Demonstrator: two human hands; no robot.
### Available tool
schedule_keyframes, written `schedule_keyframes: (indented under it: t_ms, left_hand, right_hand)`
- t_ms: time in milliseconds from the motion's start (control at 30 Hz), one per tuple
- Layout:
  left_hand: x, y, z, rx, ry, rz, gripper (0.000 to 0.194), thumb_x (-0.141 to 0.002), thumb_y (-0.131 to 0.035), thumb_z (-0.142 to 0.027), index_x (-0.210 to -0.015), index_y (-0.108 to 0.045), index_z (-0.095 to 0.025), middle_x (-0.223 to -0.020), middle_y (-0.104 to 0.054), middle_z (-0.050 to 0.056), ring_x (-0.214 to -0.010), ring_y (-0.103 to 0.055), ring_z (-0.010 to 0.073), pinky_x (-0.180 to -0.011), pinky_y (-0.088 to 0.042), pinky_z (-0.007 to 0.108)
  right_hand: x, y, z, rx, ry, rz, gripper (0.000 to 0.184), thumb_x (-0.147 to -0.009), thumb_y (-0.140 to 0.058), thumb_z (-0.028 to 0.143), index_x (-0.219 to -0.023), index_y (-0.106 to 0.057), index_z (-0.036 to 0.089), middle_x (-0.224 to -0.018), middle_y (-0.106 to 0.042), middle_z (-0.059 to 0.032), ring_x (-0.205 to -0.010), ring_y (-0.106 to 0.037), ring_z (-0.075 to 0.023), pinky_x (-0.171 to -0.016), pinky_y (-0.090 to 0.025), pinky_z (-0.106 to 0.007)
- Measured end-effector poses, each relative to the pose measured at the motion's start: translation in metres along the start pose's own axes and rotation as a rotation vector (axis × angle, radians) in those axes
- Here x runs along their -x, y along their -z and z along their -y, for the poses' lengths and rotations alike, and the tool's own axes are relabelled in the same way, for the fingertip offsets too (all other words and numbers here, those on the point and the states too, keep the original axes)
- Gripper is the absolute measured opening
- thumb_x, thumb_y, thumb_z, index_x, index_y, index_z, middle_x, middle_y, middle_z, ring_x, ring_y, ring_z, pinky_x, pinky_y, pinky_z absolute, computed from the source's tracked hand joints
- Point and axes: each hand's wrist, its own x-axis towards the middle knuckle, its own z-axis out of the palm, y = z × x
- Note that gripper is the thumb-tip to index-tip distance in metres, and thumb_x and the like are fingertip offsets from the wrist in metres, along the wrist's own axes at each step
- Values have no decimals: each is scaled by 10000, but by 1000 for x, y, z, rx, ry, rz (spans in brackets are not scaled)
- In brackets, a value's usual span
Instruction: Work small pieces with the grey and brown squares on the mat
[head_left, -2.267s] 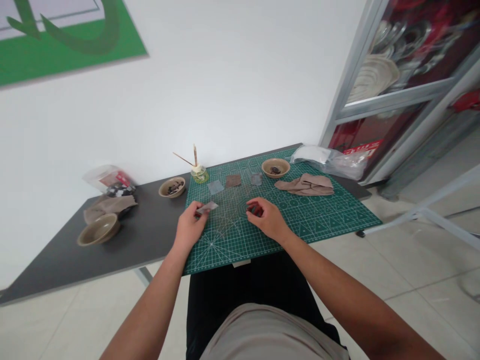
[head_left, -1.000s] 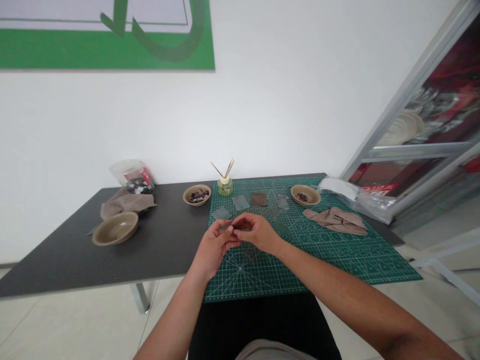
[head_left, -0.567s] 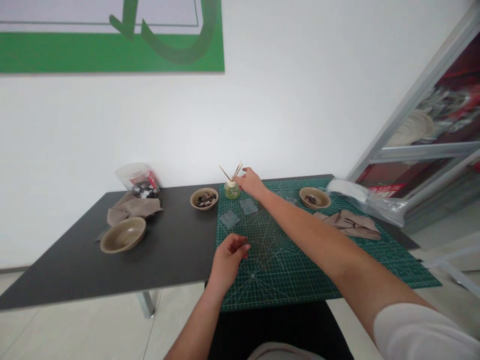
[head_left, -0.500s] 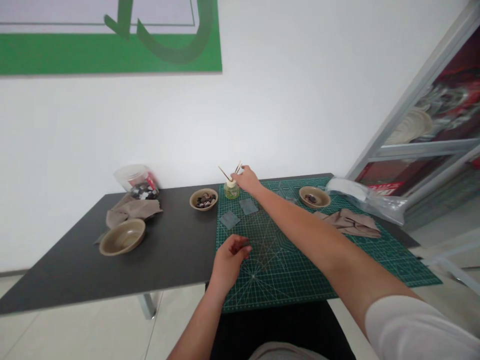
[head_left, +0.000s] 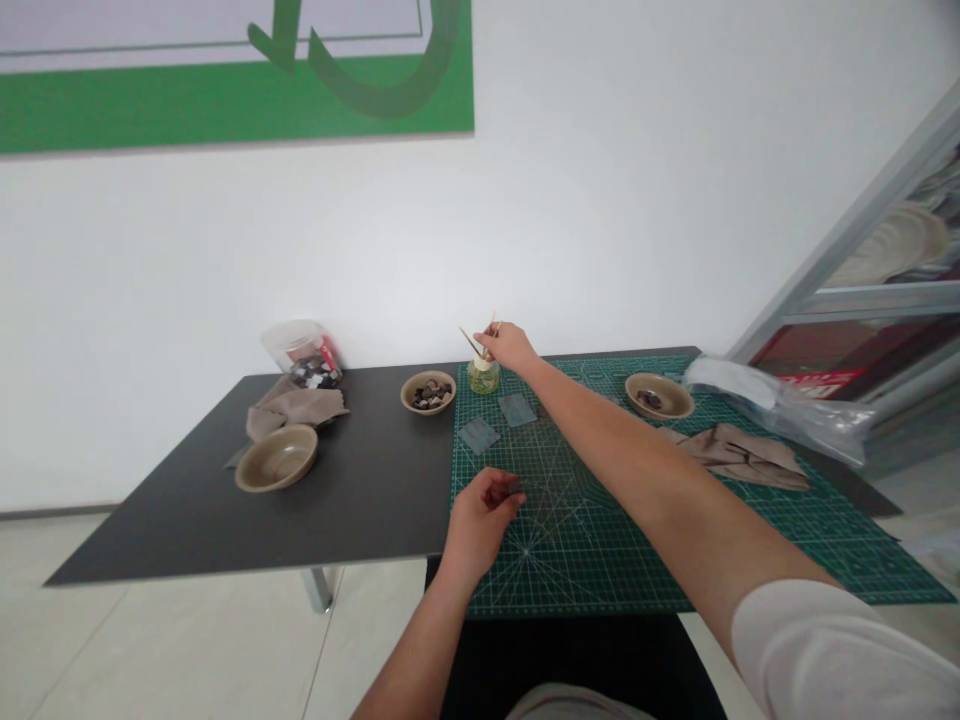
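Head view: small dark chip (head_left: 514,488) at fingertips of L hand (head_left: 477,522), over left part of green cutting mat (head_left: 600,585). Hand mostly curled, chip apparently pinched; too small to be sure. R hand (head_left: 507,346) out at far edge of mat, fingers (head_left: 492,340) bunched at wooden sticks (head_left: 477,342) in small glass jar (head_left: 484,377); can't tell if gripping or only touching.

Progress as seen: grey-blue square (head_left: 479,435) and 2nd square (head_left: 517,409) lie on mat, far left, just apart, nothing visible on them. Dark chips in bowl left of mat (head_left: 427,391), more in bowl on mat, far right (head_left: 658,396). Third bowl (head_left: 276,458) on dark table (head_left: 180,530), left, beside folded cloth (head_left: 296,405).
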Motion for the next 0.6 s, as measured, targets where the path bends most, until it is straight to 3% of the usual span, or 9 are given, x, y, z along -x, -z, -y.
schedule_keyframes:
  t_ms: [167, 333, 467, 600]
  left_hand:
    - [-3, 2, -1, 55, -14, -5, 173, -692, -736, -254, -857, -697, -217, -655, -556, -37, -602, -520, 117, -593, -425, 253]
    - [-4, 2, -4, 121, 6, -21, 163, -672, -737, -247, -823, -693, -205, -714, -611, -15, -626, -538, 115, -592, -449, 246]
    - [-3, 3, -7, 124, -10, -49, 108, -680, -723, -262, -755, -676, -200, -735, -630, 0, -625, -536, 118, -572, -468, 245]
    - [-3, 3, -8, 123, -31, -96, 134, -728, -695, -301, -823, -699, -207, -719, -612, -1, -638, -555, 126, -567, -486, 247]
  right_hand:
    - [5, 9, 2, 98, 81, 74, 207, -898, -631, 327, -836, -730, 156, -793, -751, -72, -837, -703, -192, -818, -495, -279]
    - [9, 16, 8, 194, 138, -69, 291, -950, -557, 373, -891, -734, 151, -855, -756, -106, -895, -692, -221, -845, -480, -305]
    - [12, 13, 8, 232, 127, -4, 251, -933, -588, 343, -893, -738, 147, -907, -756, -119, -945, -683, -232, -862, -470, -301]
    - [13, 6, 7, 216, 123, -110, 274, -961, -533, 335, -978, -730, 145, -971, -750, -126, -989, -676, -240, -895, -464, -317]
